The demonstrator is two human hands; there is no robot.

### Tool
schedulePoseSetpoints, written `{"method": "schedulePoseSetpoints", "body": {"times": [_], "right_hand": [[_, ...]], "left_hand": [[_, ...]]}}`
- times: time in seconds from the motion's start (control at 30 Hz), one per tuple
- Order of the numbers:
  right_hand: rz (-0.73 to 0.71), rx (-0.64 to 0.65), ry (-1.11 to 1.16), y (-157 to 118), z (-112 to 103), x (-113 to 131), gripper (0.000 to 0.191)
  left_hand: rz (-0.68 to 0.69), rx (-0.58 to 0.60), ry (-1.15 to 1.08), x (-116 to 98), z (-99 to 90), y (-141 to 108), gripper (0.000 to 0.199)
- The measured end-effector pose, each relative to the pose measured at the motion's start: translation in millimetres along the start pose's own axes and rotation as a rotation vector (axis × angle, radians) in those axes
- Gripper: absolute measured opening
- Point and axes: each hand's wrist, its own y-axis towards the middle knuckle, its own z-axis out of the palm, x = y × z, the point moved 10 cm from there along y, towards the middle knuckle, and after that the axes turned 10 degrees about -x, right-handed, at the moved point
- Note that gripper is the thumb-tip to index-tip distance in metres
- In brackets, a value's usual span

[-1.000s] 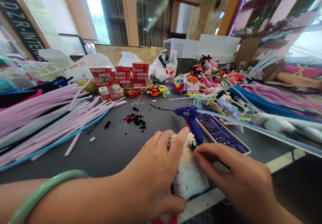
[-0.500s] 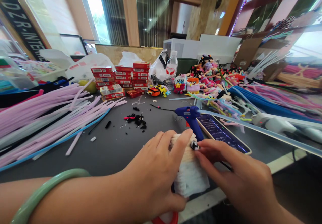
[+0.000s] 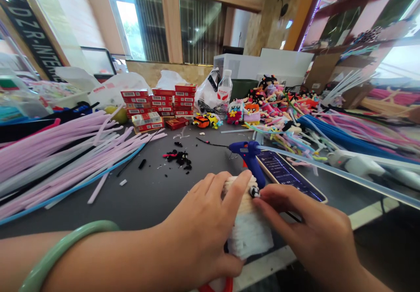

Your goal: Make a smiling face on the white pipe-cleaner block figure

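Our left hand point(image 3: 201, 213) is wrapped over the cream-and-white block point(image 3: 251, 233), gripping it by its left side. Our right hand point(image 3: 316, 228) has thumb and forefinger pinched on the black-and-white piece point(image 3: 253, 191) at the block's one o'clock, against its upper right edge. The block sits close to the near border of the table point(image 3: 147, 204), whose pale edge point(image 3: 370, 209) runs from three o'clock round to six; whether its base touches down, we cannot tell. A red loop point(image 3: 228, 285) pokes out at seven. Just beyond, at twelve, the glue gun point(image 3: 247, 152) crowds us; the phone point(image 3: 292, 176) lies between one and two. Our roomiest stretch is the grey top at half past nine, reaching to the pink stems point(image 3: 65, 136). Black scraps point(image 3: 180, 160) dot half past ten; red boxes point(image 3: 164, 101) stand farther off at eleven.
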Motion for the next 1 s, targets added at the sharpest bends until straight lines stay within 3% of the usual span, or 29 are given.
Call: {"method": "schedulePoseSetpoints", "body": {"times": [0.2,0.4,0.73,1.0], "right_hand": [[0.012,0.001,0.033,-0.4,-0.3,-2.0,0.025],[0.083,0.029,0.115,-0.9,2.4,-7.3,0.009],[0.105,0.092,0.16,-6.6,6.8,-13.9,0.006],[0.067,-0.002,0.106,-0.7,-0.8,-6.5,0.01]], "left_hand": [[-0.005,0.006,0.0,0.7,1.5,-0.8,0.101],[0.0,-0.001,0.014,-0.1,0.6,0.2,0.102],[0.031,-0.013,0.034,-2.6,1.5,-3.2,0.101],[0.025,0.007,0.05,-0.5,3.8,-3.7,0.102]]}}
